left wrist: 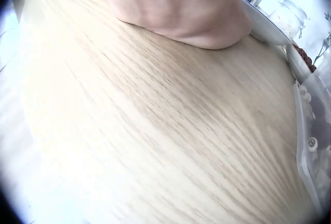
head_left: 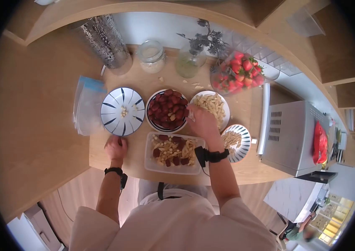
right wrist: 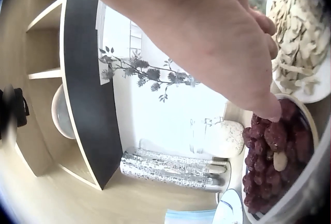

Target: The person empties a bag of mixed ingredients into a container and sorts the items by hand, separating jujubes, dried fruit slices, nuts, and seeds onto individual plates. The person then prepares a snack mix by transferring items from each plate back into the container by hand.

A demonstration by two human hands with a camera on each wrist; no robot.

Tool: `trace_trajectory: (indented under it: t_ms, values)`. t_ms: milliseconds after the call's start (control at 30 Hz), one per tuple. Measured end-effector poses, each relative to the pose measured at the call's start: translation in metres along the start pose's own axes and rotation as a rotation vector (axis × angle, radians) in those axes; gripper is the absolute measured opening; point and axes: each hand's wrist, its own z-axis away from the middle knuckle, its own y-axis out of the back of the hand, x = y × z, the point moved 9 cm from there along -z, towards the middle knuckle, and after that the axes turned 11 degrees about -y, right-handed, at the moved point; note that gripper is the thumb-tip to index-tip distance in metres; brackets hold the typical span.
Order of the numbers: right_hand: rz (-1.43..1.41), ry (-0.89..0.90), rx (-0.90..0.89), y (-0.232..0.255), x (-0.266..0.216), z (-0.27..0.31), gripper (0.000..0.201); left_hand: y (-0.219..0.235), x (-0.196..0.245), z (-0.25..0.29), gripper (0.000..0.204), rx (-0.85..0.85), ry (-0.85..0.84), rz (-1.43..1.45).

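My right hand (head_left: pixel 204 123) is at the right rim of a bowl (head_left: pixel 147 119) of red dates (head_left: pixel 167 104). Its thumb and curled fingers pinch a red date (right wrist: pixel 287 109) there, partly hidden by the thumb. On the table, the left hand (head_left: pixel 116 148) rests loosely curled just below a blue-striped white plate (head_left: pixel 112 102) with a few small pale pieces. Between the forearms, a clear plastic container (head_left: pixel 152 167) holds pale dried slices (head_left: pixel 169 151) and several red dates. A white bowl (head_left: pixel 227 111) of pale slices lies partly under the right hand.
A striped plate (head_left: pixel 247 144) of thin pale pieces stands beside my right wrist. Along the back are a patterned cylinder (head_left: pixel 106 42), a glass jar (head_left: pixel 151 56), a vase (head_left: pixel 190 62) and strawberries (head_left: pixel 240 73). Plastic bags (head_left: pixel 87 108) lie left, a metal appliance (head_left: pixel 288 134) stands right.
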Motion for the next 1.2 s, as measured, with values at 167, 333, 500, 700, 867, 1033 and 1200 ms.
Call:
trace_trajectory:
  t_ms: [167,333,500,700,867,1033,1200]
  values:
    - [0.109,-0.069,-0.031,-0.014,0.004,-0.014,0.042,0.001,-0.001,-0.001,0.018,0.029,0.016,-0.011]
    - [0.157,-0.095,-0.033,-0.036,0.018,-0.017,0.045,0.005,0.003,-0.002,0.017,0.028,0.009,-0.015]
    - [0.071,-0.086,0.024,-0.014,0.014,-0.003,0.042,0.004,0.005,-0.003,0.017,0.001,0.008,-0.013]
    - [-0.226,-0.102,-0.058,0.02,0.013,0.034,0.04,0.001,0.001,-0.001,0.018,-0.056,0.056,-0.036]
    - [-0.257,-0.039,-0.065,0.036,0.01,0.08,0.04,0.0,0.003,-0.001,0.02,-0.049,0.031,-0.043]
    - [-0.217,0.051,-0.099,0.025,0.008,0.116,0.038,-0.001,0.002,0.001,0.02,-0.053,0.024,-0.06]
    - [-0.257,0.036,-0.121,0.019,0.016,0.126,0.039,-0.005,0.0,0.003,0.021,-0.068,0.018,-0.09]
